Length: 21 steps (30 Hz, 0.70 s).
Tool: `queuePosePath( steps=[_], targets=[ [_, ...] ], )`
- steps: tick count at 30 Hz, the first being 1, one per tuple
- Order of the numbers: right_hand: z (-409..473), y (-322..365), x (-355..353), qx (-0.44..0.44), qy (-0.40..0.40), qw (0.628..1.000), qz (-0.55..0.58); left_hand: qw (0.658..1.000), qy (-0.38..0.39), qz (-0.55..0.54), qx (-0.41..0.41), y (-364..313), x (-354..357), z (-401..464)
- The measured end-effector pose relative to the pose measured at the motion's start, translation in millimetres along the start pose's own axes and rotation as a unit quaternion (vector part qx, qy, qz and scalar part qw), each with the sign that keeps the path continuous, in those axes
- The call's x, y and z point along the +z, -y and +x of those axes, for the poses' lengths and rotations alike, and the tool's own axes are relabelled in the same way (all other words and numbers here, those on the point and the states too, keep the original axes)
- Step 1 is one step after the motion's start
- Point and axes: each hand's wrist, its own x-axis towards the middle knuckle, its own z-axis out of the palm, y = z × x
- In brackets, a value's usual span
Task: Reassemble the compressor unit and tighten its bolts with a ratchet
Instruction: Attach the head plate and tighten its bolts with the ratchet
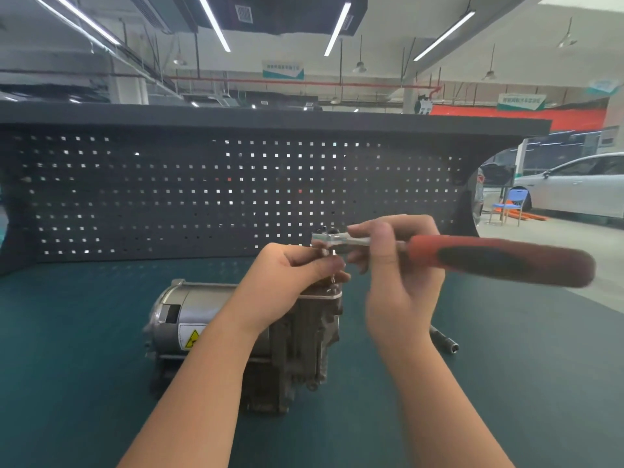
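The compressor unit [216, 319] lies on its side on the green bench mat, silver motor can to the left, dark cast housing to the right. My right hand [395, 261] grips the metal shank of a ratchet [499, 260] whose red and black handle points right; its head sits above the housing's top corner. My left hand [287, 282] reaches over the housing and pinches the socket or bolt under the ratchet head; the part itself is blurred and mostly hidden by the fingers.
A loose socket [445, 339] lies on the mat [84, 366] right of my right wrist. A dark pegboard [169, 197] walls the back of the bench. Beyond its right end are a blue chair [510, 206] and a white car [574, 187].
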Motion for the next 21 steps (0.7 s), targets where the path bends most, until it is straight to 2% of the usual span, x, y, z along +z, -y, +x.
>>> queuePosePath(
  steps=[1,3,4,5,6,7,10,12,14,15,17,18,19,21],
  targets=[
    [2.1,-0.1,-1.5,0.079,-0.057,0.993,0.064,1.000,0.002,0.007,-0.002,0.6,-0.3,0.3],
    [7.3,-2.9,-4.2,0.250,-0.135,0.931,0.228,1.000,0.006,0.015,0.003,0.4,0.4,0.6],
    [9.6,-5.2,-5.1,0.309,-0.160,0.894,0.284,1.000,0.006,0.021,0.010,1.5,0.3,1.2],
    [10.7,-7.4,-5.9,0.336,-0.176,0.872,0.310,1.000,0.006,0.022,0.014,1.7,0.5,1.4],
    [10.3,-8.8,-6.4,0.330,-0.183,0.873,0.311,1.000,0.004,0.016,0.016,2.2,0.6,1.6],
    [8.9,-8.9,-6.5,0.296,-0.178,0.892,0.291,1.000,0.003,0.006,0.015,2.1,0.8,1.5],
    [2.2,-4.0,-4.9,0.102,-0.094,0.983,0.120,1.000,-0.008,-0.006,0.012,6.0,-0.7,2.2],
    [-0.5,-1.7,-3.8,-0.014,-0.005,1.000,0.014,1.000,-0.010,-0.003,0.012,6.8,-1.4,2.6],
    [-1.2,-1.8,-3.2,-0.052,0.036,0.998,-0.028,1.000,-0.003,-0.006,0.003,6.5,-2.3,2.8],
    [0.5,-1.8,-3.6,-0.033,0.028,0.999,-0.018,1.000,0.000,-0.009,-0.005,5.9,-2.8,2.4],
    [7.4,-2.3,-6.6,0.097,-0.032,0.992,0.075,1.000,0.005,-0.005,-0.014,5.1,-3.9,2.0],
    [11.3,-3.4,-8.3,0.190,-0.065,0.967,0.154,1.000,0.010,0.005,-0.014,4.1,-3.4,1.5],
    [14.8,-5.5,-9.8,0.282,-0.096,0.926,0.233,1.000,0.013,0.016,-0.011,3.7,-2.7,1.5],
    [17.0,-11.3,-11.1,0.388,-0.148,0.851,0.320,0.999,0.012,0.033,-0.003,4.3,-1.3,2.0]
  ],
)
